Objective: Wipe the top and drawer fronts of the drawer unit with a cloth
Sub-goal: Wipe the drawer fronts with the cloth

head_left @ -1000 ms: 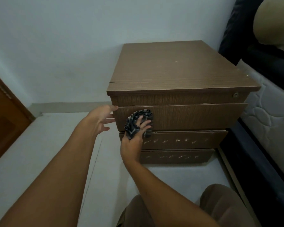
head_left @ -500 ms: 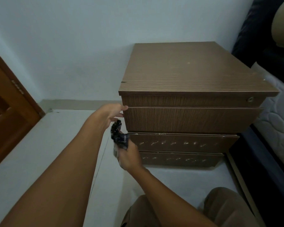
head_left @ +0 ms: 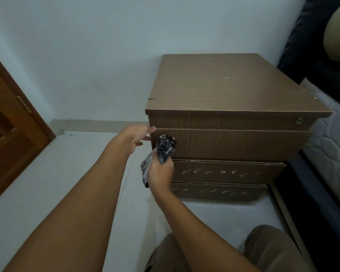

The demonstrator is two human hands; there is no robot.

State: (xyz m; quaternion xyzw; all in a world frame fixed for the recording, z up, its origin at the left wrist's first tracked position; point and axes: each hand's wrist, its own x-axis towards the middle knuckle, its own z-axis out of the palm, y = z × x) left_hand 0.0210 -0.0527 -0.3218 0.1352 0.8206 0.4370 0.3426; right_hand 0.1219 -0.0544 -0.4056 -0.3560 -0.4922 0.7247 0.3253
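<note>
Pale wall (head_left: 86, 46): blue-white, behind the drawer unit and running left to the door.
Floor (head_left: 47, 173): light and smooth; the unit stands on it, and my knees in brown trousers (head_left: 273, 250) show low at the right.
Drawer unit (head_left: 224, 89): brown wood grain, back against the wall; its top has a few pale specks and a small notch near the left front corner.
Mattress (head_left: 328, 150): white and quilted, just beside the unit's right side.
Door (head_left: 8, 134): orange-brown wood at the far left with a metal hinge (head_left: 24, 104) on its edge, well apart from the unit.
Top drawer front (head_left: 234, 144): plain, standing out a little past the two below it.
Lower drawer fronts (head_left: 224, 171): two, each with a row of pale scuff marks.
In the way: my right hand and wrist cover the left ends of both lower fronts.
Left hand (head_left: 136, 135): fingers straight and apart, holding nothing; my thumb tip rests on the left corner of the top drawer front.
Right hand (head_left: 160, 173): fingers curled tight round the cloth.
Cloth (head_left: 164, 147): dark with a pale pattern, bunched; its upper end sticks out above my fist against the left end of the top drawer front, and the other end hangs out left of my hand.
Lock (head_left: 299, 120): small, round, metal, at the right end of the strip under the top.
</note>
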